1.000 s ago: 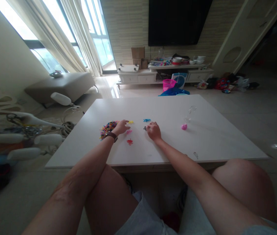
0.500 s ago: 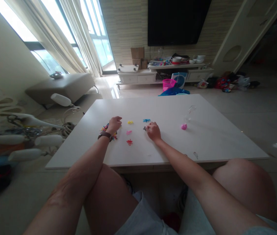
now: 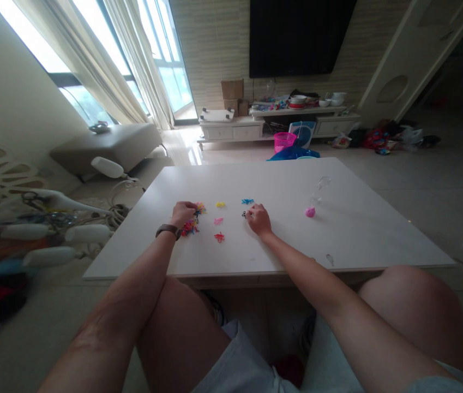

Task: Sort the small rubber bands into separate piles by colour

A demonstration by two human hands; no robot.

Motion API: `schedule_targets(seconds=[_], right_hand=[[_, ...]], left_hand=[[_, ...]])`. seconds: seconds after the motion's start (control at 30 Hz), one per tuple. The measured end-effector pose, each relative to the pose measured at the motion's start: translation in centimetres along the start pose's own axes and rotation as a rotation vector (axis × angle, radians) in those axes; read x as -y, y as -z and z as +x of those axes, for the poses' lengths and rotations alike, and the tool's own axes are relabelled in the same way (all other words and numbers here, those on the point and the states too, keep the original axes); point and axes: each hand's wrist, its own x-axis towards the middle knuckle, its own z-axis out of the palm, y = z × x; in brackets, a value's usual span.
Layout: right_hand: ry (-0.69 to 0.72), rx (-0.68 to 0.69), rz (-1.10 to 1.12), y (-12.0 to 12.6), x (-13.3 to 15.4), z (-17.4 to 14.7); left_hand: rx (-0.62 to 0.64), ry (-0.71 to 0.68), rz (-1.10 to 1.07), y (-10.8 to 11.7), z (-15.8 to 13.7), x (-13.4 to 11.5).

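Observation:
On the white table [image 3: 283, 180] lies a mixed pile of small, thin coloured pieces [image 3: 190, 227], perhaps little elastic bands. My left hand [image 3: 182, 214] rests at the pile's far left side, fingers closed and pointing into it; whatever they grip is too small to tell. My right hand [image 3: 259, 220] is pinched beside a few black pieces [image 3: 244, 214], its fingertips touching or almost touching them. Between the hands are little single-colour heaps: yellow [image 3: 220, 204], pink [image 3: 218, 221] and red [image 3: 219, 237]. A blue heap [image 3: 247, 201] sits just beyond my right hand.
A bright pink lump [image 3: 310, 212] and a clear plastic piece [image 3: 323, 182] lie to the right on the table. Another small clear piece [image 3: 329, 260] is near the front edge. White lamp arms [image 3: 82, 233] stand left of the table. Beyond it is a pink basket [image 3: 284, 142].
My left hand has shifted back and left over the mixed pile, its fingers now down at the pieces, uncovering more of them. My right hand stays by the black pieces. The view has tilted slightly.

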Motion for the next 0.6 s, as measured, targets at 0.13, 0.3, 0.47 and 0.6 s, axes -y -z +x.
schedule_targets(seconds=[0.13, 0.3, 0.47, 0.6], right_hand=[[0.007, -0.001, -0.006, 0.0, 0.0, 0.0], [0.011, -0.005, 0.011, 0.1, 0.1, 0.0], [0.009, 0.001, 0.016, 0.3, 0.2, 0.0], [0.000, 0.017, 0.015, 0.3, 0.2, 0.0]], left_hand=[[0.091, 0.000, 0.034, -0.6, 0.2, 0.1], [0.178, -0.030, 0.080, -1.3, 0.6, 0.3], [0.231, -0.104, 0.132, -1.6, 0.6, 0.2], [0.230, -0.149, 0.142, -1.7, 0.6, 0.1]])
